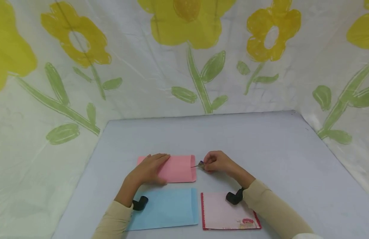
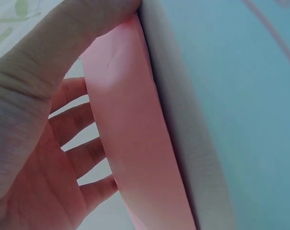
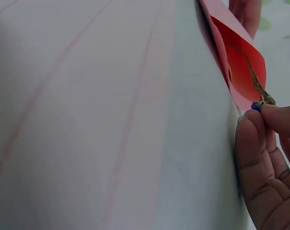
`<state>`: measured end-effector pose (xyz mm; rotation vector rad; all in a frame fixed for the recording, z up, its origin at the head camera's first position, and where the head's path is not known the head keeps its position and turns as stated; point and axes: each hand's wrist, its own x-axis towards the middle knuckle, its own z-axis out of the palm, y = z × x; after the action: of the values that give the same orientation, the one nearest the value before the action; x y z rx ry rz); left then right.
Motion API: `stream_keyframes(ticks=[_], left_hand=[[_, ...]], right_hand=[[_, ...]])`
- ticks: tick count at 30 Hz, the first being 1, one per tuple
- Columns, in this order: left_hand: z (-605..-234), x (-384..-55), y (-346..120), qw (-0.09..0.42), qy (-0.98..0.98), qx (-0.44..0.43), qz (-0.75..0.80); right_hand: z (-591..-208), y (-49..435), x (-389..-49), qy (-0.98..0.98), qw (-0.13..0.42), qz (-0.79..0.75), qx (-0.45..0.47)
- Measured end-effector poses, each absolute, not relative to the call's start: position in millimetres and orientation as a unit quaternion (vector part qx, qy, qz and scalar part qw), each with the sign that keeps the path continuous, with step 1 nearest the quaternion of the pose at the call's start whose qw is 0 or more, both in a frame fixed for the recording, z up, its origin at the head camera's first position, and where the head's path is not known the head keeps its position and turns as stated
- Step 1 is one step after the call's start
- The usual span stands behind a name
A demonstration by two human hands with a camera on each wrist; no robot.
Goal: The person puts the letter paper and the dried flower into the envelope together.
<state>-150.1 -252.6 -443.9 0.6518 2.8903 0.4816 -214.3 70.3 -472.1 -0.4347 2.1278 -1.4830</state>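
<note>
My left hand spans the left part of the pink envelope, thumb at its near edge and fingers along the far edge. Squeezed between them, the envelope bulges, and its mouth gapes toward the right in the right wrist view. At that mouth, my right hand pinches a dried flower by its small blue head, between thumb and fingertips. The flower's thin brown stem points left and reaches inside the envelope. The right hand itself stays just outside the opening.
A light blue envelope lies in front of the pink one. To its right is a pale pink envelope with a red border, partly under the right forearm. A black wrist camera sits by each wrist. Behind the table hangs a flowered curtain.
</note>
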Motion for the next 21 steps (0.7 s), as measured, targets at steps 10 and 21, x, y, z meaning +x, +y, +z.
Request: stream_keyframes(ticks=[10,21], left_hand=[[-446,-149,-254,0.070,0.961,0.214,0.163],[-445,-149,-254,0.069,0.961,0.210,0.163]], right_hand=[[-468,55,-212,0.770,0.269,-0.555,-0.161],[-466,38,-207,0.752,0.288,-0.573,-0.152]])
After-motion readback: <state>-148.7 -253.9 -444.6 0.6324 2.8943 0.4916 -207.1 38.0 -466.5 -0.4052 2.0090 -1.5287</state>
